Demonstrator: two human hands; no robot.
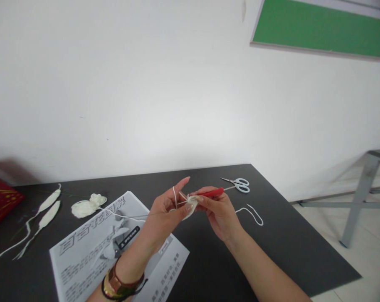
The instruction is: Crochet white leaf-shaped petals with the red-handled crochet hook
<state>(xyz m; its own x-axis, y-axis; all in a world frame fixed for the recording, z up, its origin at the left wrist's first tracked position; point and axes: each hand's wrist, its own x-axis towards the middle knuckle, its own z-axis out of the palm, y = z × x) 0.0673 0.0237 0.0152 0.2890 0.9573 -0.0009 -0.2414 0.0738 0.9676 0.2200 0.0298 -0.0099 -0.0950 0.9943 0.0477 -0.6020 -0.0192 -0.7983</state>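
Observation:
My left hand (168, 205) pinches a small white crochet piece (192, 202) between thumb and fingers. White yarn loops round its raised index finger. In my right hand (215, 207) is a crochet hook (211, 193) with a red handle, its tip at the edge of the crochet piece. My right fingers also touch the piece, and its lower part is partly hidden by them. From my left hand the yarn (123, 216) runs over the paper to a small bundle of white yarn (85, 207). A loose yarn tail (256, 216) curls out beyond my right hand.
A printed sheet (83, 251) lies under my left forearm on the black table (290, 251). Scissors (240, 185) rest near the back right. Two slim white crocheted pieces (49, 214) with yarn tails lie at left, beside a red object (1, 197). Grey metal legs (356, 205) stand right of the table.

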